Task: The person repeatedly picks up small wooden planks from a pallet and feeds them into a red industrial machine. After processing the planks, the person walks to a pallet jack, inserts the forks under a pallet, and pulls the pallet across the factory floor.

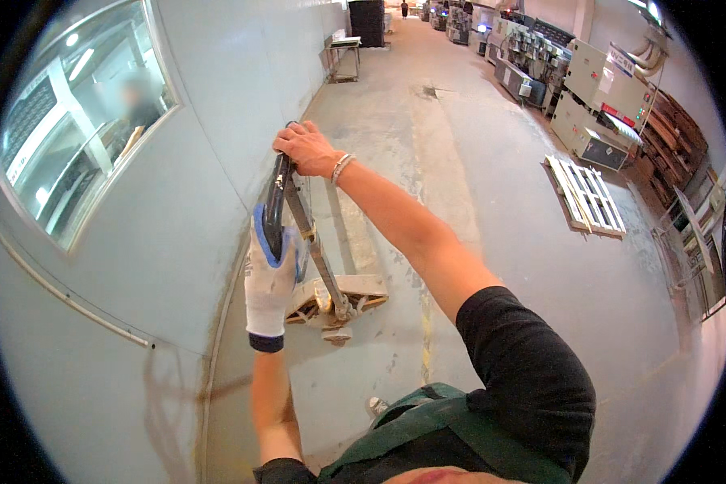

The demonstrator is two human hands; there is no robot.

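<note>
A hand pallet jack stands in front of me, close to the wall on the left. Its black loop handle [276, 202] tilts up toward me. My left hand [268, 278], in a white and blue work glove, is closed around the near side of the handle. Bare but for a bracelet at the wrist, my right hand [308, 150] grips the handle's far end. Below, the steering shaft [324, 270] runs down to the worn, pale jack base [365, 288] with a small wheel at its front. Its forks [351, 230] stretch away along the floor, partly behind my right arm.
A pale wall [210, 105] with a window runs along my left; a person is behind the glass. On the right lies a white slatted pallet [586, 196], near machines [597, 97] lining that side. A small table [344, 60] and a dark stack [366, 24] stand farther ahead.
</note>
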